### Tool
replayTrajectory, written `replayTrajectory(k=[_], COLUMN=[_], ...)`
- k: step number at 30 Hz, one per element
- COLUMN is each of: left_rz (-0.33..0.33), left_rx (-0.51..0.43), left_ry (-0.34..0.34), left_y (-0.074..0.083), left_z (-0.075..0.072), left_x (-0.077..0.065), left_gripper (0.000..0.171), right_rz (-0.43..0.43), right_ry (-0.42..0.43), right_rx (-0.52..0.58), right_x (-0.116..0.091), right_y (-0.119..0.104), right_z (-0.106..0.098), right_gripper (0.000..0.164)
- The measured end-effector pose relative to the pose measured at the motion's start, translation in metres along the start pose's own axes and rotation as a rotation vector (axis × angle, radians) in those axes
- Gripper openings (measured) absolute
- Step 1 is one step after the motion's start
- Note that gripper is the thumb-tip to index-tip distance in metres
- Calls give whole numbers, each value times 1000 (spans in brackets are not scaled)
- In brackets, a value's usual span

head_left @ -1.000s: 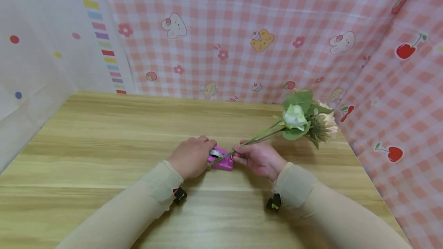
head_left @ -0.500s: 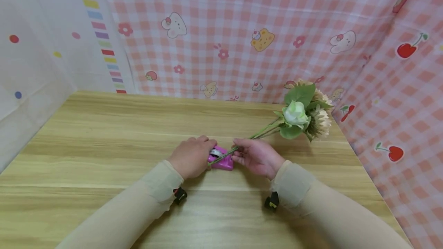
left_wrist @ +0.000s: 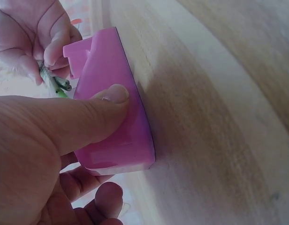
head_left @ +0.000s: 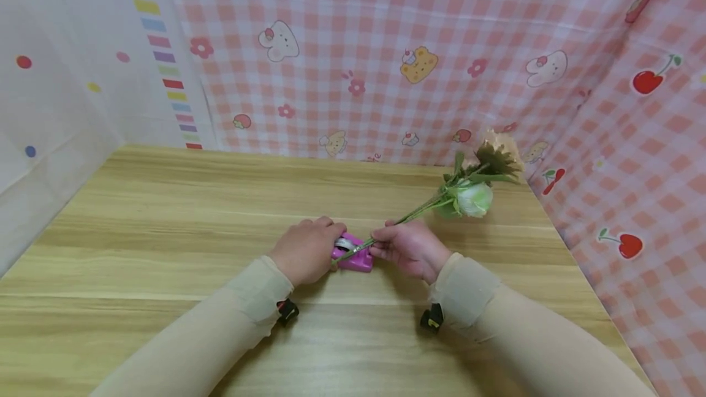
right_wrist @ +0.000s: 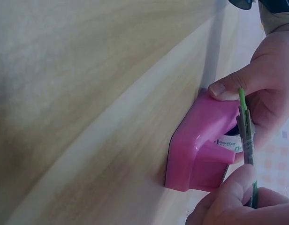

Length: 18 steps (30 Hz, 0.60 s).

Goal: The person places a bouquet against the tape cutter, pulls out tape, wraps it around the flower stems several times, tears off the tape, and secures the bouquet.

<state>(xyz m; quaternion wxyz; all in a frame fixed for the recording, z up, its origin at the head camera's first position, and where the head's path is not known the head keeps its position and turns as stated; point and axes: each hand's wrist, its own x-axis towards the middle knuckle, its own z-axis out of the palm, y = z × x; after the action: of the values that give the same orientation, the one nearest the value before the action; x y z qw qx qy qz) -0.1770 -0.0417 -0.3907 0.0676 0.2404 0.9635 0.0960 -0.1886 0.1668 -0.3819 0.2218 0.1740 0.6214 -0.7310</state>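
Observation:
A pink tape dispenser (head_left: 355,261) sits on the table, holding a tape roll (right_wrist: 230,142). My left hand (head_left: 306,251) grips its left end, the thumb (left_wrist: 104,112) laid along its side. Thumb and fingers of my right hand (head_left: 410,251) pinch a bunch of flower stems (head_left: 420,208) just beyond the dispenser's right end. The stem ends slant across above the dispenser, and shiny clear tape (right_wrist: 248,146) shows around them in the right wrist view. At the far end of the stems are a white-green rose (head_left: 474,199), pale peach blooms (head_left: 504,147) and green leaves.
The wood-grain table (head_left: 165,213) extends around both hands. A pink checked cloth (head_left: 364,35) hangs behind it, with another (head_left: 651,170) along the right edge and a white dotted cloth (head_left: 60,78) at the left.
The flowers have turned about their stems: the rose has swung lower and the peach blooms higher. My right fingers loosened, then pinched the stems again. The left hand and dispenser stayed put.

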Motion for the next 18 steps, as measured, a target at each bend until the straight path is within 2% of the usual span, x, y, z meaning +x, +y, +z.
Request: replayTrajectory(k=[3, 10, 18], left_rz=[0, 11, 28], left_rx=[3, 6, 10], left_ry=[4, 8, 12], left_y=[0, -1, -1], left_z=[0, 2, 0], left_x=[0, 0, 0], left_gripper=[60, 60, 66], right_rz=[-20, -66, -43], right_ry=[16, -15, -17], right_rx=[-3, -23, 12], right_x=[-1, -2, 1], right_y=[-1, 2, 2], right_z=[0, -6, -15], right_gripper=[33, 28, 47])
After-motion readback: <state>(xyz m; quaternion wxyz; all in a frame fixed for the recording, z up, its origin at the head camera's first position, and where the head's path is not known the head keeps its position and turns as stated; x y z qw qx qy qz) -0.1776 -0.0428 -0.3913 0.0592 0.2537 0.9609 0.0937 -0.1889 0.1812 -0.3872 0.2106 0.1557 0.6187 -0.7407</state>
